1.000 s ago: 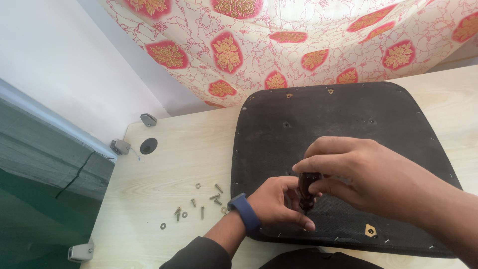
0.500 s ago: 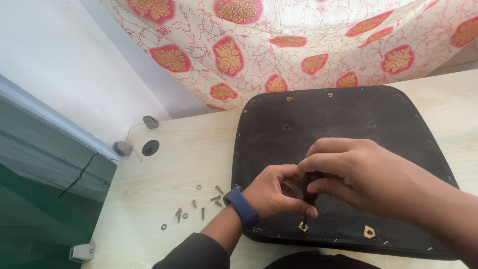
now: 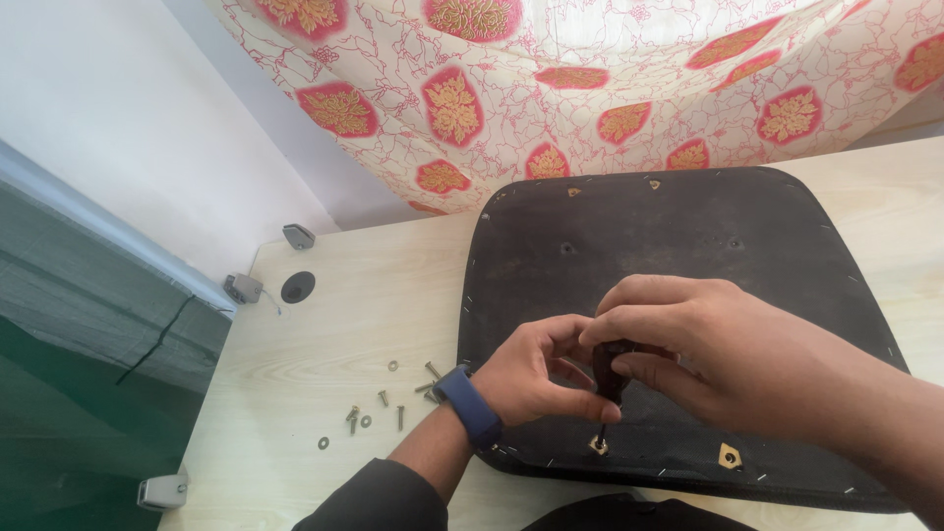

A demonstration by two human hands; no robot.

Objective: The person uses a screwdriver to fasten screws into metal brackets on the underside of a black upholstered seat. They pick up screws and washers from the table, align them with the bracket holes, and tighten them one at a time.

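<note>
Seen from above: two hands at work on a dark seat panel [image 3: 688,246] lying flat on a pale wood surface [image 3: 324,334], staples showing round its rim. Nearest the camera, just inside the panel's near edge, a brass-coloured threaded insert [image 3: 597,445] takes the tip of a short dark screwdriver [image 3: 610,379], held about upright over the hole, prob. so the tip stays seated. The right hand [image 3: 708,359] is curled over the handle from above, fingers closed round it. The left hand [image 3: 536,379], blue band [image 3: 469,405] at the wrist, pinches in from the panel's left side, thumb and forefinger at the lower shaft, apparently steadying it. A second insert [image 3: 729,455] sits to the right of the first, same near edge, uncovered. Whether a screw is in the first hole can't be told.

Off the panel's left edge, loose screws and washers [image 3: 379,405] lie scattered on the surface, near the left wrist, w/ bare wood between them and the surface's left edge. Further from the panel, toward the far-left corner, a round cable hole [image 3: 297,286] and two grey clips [image 3: 298,236]. Beyond the panel's far edge hangs a cream curtain w/ red-and-gold motifs [image 3: 590,88], close behind; little room there. Most open room is left of the panel.
</note>
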